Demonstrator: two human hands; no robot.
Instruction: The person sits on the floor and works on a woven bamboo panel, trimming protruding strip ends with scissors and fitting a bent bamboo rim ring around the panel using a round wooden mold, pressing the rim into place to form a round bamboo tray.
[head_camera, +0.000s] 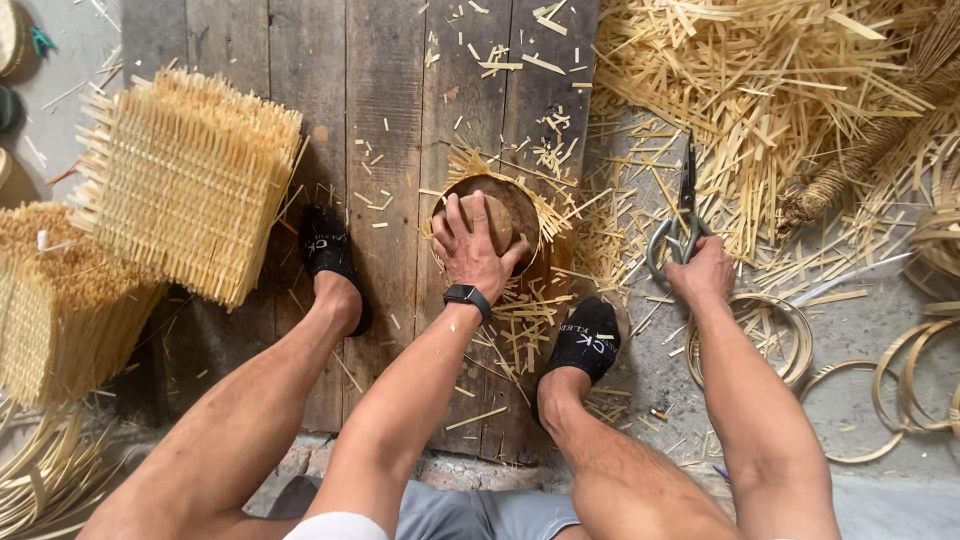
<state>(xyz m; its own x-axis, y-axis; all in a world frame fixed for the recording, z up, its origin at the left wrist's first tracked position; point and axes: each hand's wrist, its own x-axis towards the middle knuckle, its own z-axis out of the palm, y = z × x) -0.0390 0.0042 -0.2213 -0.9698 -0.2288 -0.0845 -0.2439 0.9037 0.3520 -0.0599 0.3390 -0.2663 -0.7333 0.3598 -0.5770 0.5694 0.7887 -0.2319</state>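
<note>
My left hand (472, 243), with a black watch on the wrist, presses a round brown wooden block (497, 218) down into a small woven bamboo basket (524, 205) on the dark wooden boards (380, 120). My right hand (703, 272) grips the grey handles of a pair of black scissors (685, 205) that lie on the ground, blades pointing away from me. My feet in black socks rest at either side of the basket.
Stacks of flat woven bamboo mats (185, 175) stand at the left. A heap of cut bamboo strips (770, 80) fills the upper right. Bamboo rings (770, 335) lie on the concrete by my right arm. Loose trimmings litter the boards.
</note>
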